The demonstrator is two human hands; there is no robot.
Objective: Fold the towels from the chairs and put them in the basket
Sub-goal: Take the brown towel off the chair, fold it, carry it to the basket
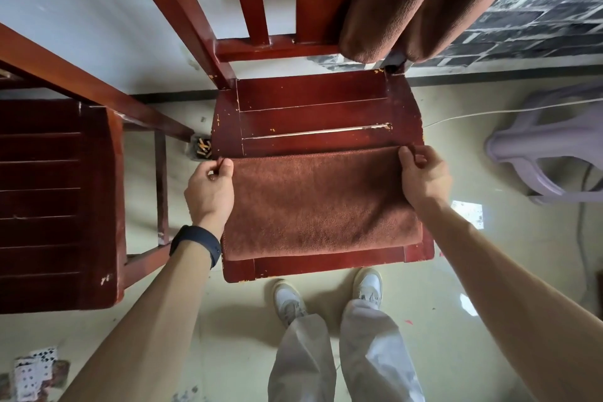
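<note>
both hands, left hand point(210, 188) and right hand point(422, 176), pinch the folded towel's point(321, 206) far corners.

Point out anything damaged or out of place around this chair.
The chair seat has chipped paint along its edges and a gap between two slats. Scattered playing cards lie on the floor, lower left. The towel lies square.

folded towel point(321, 202) flat on chair seat point(313, 108) | left hand point(210, 188) pinches corner at 9 o'clock | right hand point(422, 176) pinches corner at 3 o'clock
</note>
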